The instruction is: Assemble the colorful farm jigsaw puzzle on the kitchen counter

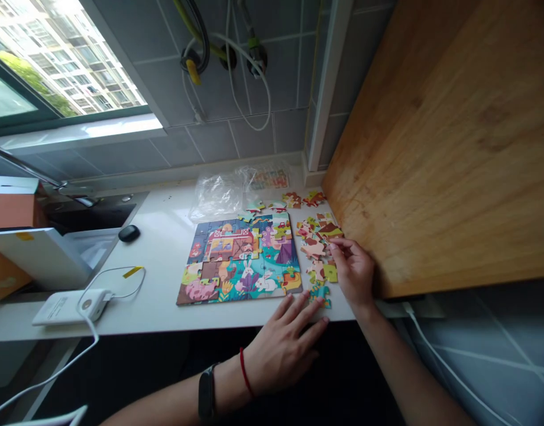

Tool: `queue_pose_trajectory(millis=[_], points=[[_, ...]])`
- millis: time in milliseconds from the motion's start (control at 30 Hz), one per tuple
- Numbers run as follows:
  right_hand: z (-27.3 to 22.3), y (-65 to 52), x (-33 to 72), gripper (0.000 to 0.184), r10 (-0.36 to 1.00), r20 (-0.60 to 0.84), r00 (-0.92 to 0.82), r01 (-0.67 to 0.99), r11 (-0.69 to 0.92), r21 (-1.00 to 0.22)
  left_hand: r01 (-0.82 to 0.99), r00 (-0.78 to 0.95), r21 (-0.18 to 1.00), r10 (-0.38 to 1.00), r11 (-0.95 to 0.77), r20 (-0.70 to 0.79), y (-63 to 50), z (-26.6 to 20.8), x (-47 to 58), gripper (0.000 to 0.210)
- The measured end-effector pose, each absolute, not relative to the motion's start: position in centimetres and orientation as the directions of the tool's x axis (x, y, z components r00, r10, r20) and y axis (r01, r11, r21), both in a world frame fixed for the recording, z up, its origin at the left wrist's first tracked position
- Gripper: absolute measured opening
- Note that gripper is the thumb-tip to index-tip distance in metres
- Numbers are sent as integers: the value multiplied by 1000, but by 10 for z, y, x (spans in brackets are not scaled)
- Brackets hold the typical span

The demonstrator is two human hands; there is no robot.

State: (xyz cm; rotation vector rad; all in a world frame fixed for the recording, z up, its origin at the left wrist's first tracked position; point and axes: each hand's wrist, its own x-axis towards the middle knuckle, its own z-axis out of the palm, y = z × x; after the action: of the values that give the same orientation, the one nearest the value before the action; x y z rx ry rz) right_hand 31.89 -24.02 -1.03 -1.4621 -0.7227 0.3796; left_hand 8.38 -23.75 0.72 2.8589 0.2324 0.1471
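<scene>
On the white counter lies a jigsaw puzzle [254,260] with a farm picture, rabbits and a barn, mostly filled in its board. Loose puzzle pieces [314,248] are spread along its right side, and some lie at its upper edge. My left hand [285,340] rests at the counter's front edge, fingers spread, its fingertips by the puzzle's lower right corner and a teal puzzle piece [320,294]. Among the loose pieces on the right, my right hand [354,269] pinches a puzzle piece between thumb and forefinger; the fingers largely hide that piece.
A wooden panel [453,148] stands close on the right. Clear plastic bags [223,192] lie behind the puzzle. To the left are a black mouse [129,234], a white power bank [70,307] with a cable, and a sink [106,216]. Boxes [12,204] stand at far left.
</scene>
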Motion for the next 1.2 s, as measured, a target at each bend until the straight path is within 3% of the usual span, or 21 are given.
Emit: queue_pose_trajectory(millis=[167, 367, 733, 1033, 1133, 1200], points=[[-10, -240, 318, 24, 642, 212, 737, 192, 102, -976, 150, 980, 272, 180, -951, 86, -242, 9, 76, 61], [-16, -240, 320, 28, 647, 231, 727, 241, 75, -968, 96, 963, 259, 155, -961, 219, -239, 6, 69, 39], [-8, -240, 318, 22, 682, 210, 700, 221, 73, -972, 120, 921, 307, 221, -944, 320, -218, 4, 85, 34], [-8, -240, 317, 22, 691, 210, 691, 222, 73, -972, 67, 762, 326, 259, -943, 594, -205, 20, 79, 28], [0, -243, 314, 24, 778, 175, 604, 161, 97, -982, 150, 691, 298, 315, -943, 651, -188, 29, 75, 30], [7, -246, 311, 26, 878, 141, 457, 107, 103, -989, 183, 660, 299, 343, -936, 669, -178, 31, 74, 28]])
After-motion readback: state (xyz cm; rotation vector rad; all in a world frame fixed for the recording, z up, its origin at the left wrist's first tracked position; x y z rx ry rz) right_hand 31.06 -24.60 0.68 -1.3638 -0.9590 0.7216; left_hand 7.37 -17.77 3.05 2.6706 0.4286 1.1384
